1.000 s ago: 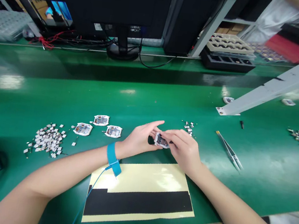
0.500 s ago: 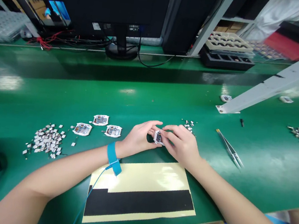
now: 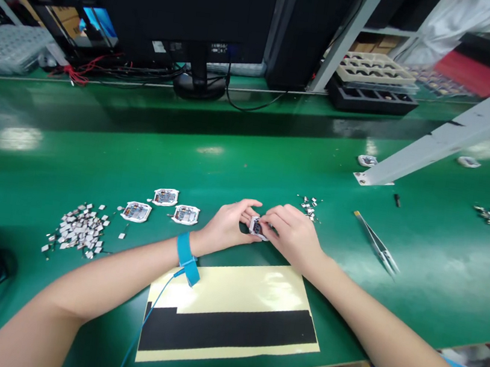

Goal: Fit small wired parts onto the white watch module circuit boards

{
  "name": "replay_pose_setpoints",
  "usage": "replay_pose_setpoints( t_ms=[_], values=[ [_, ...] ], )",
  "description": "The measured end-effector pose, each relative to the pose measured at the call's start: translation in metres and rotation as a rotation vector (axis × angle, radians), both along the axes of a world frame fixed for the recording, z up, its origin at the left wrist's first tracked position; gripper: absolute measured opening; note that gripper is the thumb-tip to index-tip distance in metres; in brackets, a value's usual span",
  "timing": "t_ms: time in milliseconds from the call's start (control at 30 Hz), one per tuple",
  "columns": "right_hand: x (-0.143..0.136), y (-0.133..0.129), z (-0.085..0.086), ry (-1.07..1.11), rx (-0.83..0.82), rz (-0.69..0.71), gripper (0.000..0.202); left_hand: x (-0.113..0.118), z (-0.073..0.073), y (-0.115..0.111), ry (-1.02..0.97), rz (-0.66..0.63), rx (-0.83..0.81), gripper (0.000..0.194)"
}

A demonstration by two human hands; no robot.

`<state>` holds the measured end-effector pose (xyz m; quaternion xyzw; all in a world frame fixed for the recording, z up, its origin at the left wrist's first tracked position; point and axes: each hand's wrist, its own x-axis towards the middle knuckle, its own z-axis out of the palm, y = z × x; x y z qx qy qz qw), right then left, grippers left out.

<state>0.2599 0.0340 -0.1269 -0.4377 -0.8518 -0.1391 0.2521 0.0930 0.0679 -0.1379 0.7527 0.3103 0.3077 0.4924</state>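
My left hand [image 3: 227, 225] grips a small white watch case [image 3: 256, 227] by its edge, between thumb and fingers. A dark circuit board shows inside the case. The fingers of my right hand [image 3: 293, 231] are pinched together over the case's right side; whatever lies between their tips is hidden. To the left of my left hand lie three more white watch cases with boards inside, the nearest watch case [image 3: 186, 215] close to my wrist. A teal wrist strap [image 3: 187, 259] with a thin cord circles my left wrist.
A heap of small white square parts [image 3: 82, 229] lies at left; a few small parts [image 3: 309, 206] sit beyond my right hand. Tweezers [image 3: 376, 243] rest at right. A yellow sheet with a black strip [image 3: 228, 330] lies in front. A slanted metal post [image 3: 454, 125] stands at right.
The watch case has tilted slightly between my hands and moved a little left. My right fingertips have shifted left over it and drawn closer together.
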Motion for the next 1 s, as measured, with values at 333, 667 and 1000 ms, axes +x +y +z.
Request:
replay_pose_setpoints(
  t_ms=[333,667,1000],
  values=[
    [0.000,0.006,0.002,-0.221,-0.156,0.102,0.022,0.002,0.000,0.000,0.109,-0.010,0.063,0.057],
    [0.100,0.085,0.047,-0.387,-0.397,-0.528,0.031,-0.066,0.019,0.024,0.424,0.276,0.360,0.040],
    [0.174,0.165,0.057,-0.544,-0.806,-0.901,0.032,-0.089,0.028,0.029,0.634,0.268,0.658,0.033]
  ],
)
